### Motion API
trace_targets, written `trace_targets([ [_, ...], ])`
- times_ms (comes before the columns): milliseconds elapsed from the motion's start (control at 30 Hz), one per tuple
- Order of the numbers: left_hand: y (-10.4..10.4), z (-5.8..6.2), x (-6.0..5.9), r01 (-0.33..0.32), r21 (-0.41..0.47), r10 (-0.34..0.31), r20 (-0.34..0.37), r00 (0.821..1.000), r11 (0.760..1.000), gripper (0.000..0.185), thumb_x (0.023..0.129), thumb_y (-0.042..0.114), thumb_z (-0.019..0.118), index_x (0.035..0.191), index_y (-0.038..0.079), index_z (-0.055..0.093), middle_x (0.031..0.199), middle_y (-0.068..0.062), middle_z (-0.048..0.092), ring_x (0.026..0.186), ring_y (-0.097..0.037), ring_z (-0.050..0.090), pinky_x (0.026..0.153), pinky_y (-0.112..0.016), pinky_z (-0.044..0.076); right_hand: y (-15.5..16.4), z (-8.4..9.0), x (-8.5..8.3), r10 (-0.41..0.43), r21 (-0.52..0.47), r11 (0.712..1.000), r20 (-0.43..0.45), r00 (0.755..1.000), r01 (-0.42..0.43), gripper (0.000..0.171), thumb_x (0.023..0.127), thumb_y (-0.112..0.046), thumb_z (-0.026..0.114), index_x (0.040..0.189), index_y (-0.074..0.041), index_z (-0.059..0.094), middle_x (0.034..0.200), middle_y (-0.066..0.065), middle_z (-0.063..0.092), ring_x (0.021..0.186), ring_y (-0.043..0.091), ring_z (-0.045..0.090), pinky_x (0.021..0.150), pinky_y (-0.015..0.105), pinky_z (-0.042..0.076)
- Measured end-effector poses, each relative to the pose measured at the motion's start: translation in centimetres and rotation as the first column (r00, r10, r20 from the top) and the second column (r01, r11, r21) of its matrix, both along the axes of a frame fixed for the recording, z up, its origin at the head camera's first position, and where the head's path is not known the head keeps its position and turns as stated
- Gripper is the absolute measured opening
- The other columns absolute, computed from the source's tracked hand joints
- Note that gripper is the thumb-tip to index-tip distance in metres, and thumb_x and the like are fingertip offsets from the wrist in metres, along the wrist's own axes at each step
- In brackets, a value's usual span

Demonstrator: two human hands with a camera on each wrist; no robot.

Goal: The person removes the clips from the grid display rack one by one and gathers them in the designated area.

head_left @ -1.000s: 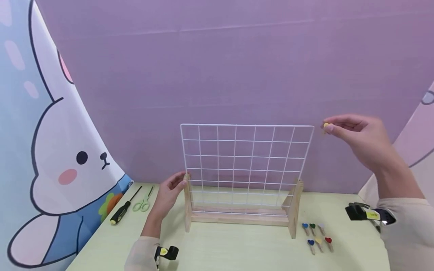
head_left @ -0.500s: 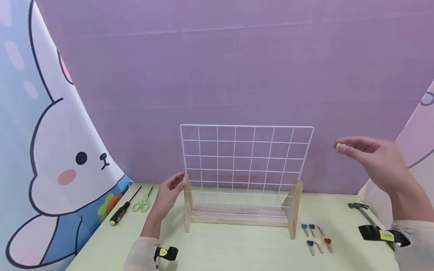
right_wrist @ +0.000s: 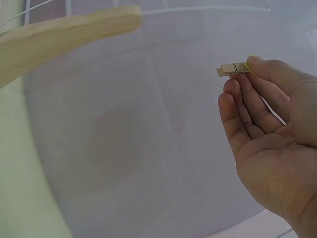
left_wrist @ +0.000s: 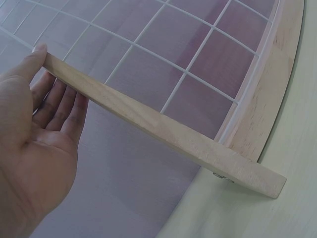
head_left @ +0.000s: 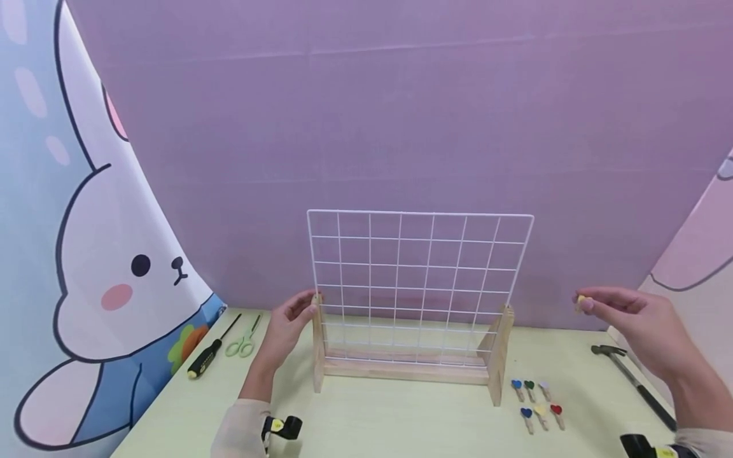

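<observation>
A white wire grid panel (head_left: pixel 412 263) stands in a wooden stand (head_left: pixel 406 372) on the pale table. At the stand's left upright (left_wrist: pixel 148 116), my left hand (head_left: pixel 289 324) grips the upper end between thumb and fingers. Off to the right of the grid, my right hand (head_left: pixel 644 324) pinches a small wooden clothespin (right_wrist: pixel 233 68) with a yellow top. In the right wrist view the clothespin points left, apart from the stand. Several clothespins with coloured heart tops, such as a red one (head_left: pixel 557 413), lie in two rows by the stand's right foot.
On the table's left lie a black-handled screwdriver (head_left: pixel 213 351) and green scissors (head_left: pixel 243 340). A hammer (head_left: pixel 635 385) lies at the right, beneath the right forearm. Behind the table hangs a purple cloth backdrop (head_left: pixel 401 114).
My right hand has come down and a little to the right with the clothespin, and the hammer has come into full view. My left hand stays on the upright.
</observation>
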State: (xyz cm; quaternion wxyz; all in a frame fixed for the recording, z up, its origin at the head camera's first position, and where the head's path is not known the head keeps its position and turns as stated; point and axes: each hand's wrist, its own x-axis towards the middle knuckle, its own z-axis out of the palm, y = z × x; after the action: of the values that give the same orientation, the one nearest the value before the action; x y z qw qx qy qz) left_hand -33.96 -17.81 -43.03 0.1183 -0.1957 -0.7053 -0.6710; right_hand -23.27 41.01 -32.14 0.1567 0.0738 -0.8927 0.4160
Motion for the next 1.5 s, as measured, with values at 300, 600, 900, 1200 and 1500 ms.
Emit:
trace_targets([
  [300,0.0,0.0,0.0,-0.008,0.012,0.008,0.012,1.0,1.0,0.042,0.102,0.018,0.067,0.14,0.001,0.059,0.13,0.001,0.072,0.116,0.0,0.066,0.1,-0.016,0.054,0.8,-4.0,0.6,-0.025,-0.014,1.0,0.067,0.997,0.026,0.034,0.103,-0.027,0.065,0.129,-0.006,0.07,0.105,-0.023,0.077,0.096,-0.015,0.063,0.075,0.006,0.047],
  [600,0.2,-0.1,-0.2,-0.015,0.006,0.015,-0.01,1.0,1.0,0.041,0.103,0.015,0.065,0.139,-0.003,0.059,0.135,-0.023,0.066,0.113,0.0,0.067,0.098,-0.015,0.054,2.3,-8.9,1.0,-0.008,-0.043,0.999,0.092,0.996,0.012,0.029,0.104,-0.019,0.063,0.127,-0.002,0.07,0.107,-0.019,0.078,0.099,-0.017,0.063,0.078,0.003,0.043],
  [900,0.1,-0.1,-0.1,-0.017,0.006,0.017,-0.002,1.0,1.0,0.041,0.103,0.016,0.065,0.139,-0.001,0.059,0.135,-0.02,0.067,0.113,0.0,0.066,0.098,-0.015,0.054,3.0,-12.2,1.4,-0.01,-0.031,0.999,0.162,0.987,0.016,0.031,0.104,-0.02,0.063,0.129,-0.003,0.069,0.108,-0.02,0.077,0.099,-0.016,0.063,0.077,0.005,0.045],
  [1200,0.2,0.0,-0.1,-0.014,0.005,0.014,-0.003,1.0,1.0,0.042,0.103,0.016,0.065,0.14,-0.002,0.058,0.138,-0.029,0.062,0.113,0.001,0.066,0.098,-0.015,0.054,4.0,-15.2,1.4,-0.003,-0.078,0.996,0.347,0.938,0.033,0.042,0.104,-0.028,0.064,0.134,0.001,0.065,0.111,-0.016,0.078,0.097,-0.009,0.067,0.078,0.014,0.053],
  [1500,0.0,0.0,0.0,-0.019,0.006,0.019,0.004,1.0,1.0,0.041,0.103,0.015,0.065,0.14,-0.002,0.058,0.136,-0.025,0.065,0.113,0.001,0.066,0.098,-0.015,0.054,4.7,-16.9,0.9,-0.02,-0.008,1.0,0.468,0.884,0.027,0.049,0.101,-0.039,0.067,0.135,-0.004,0.066,0.114,-0.016,0.077,0.096,-0.012,0.064,0.08,0.016,0.053],
])
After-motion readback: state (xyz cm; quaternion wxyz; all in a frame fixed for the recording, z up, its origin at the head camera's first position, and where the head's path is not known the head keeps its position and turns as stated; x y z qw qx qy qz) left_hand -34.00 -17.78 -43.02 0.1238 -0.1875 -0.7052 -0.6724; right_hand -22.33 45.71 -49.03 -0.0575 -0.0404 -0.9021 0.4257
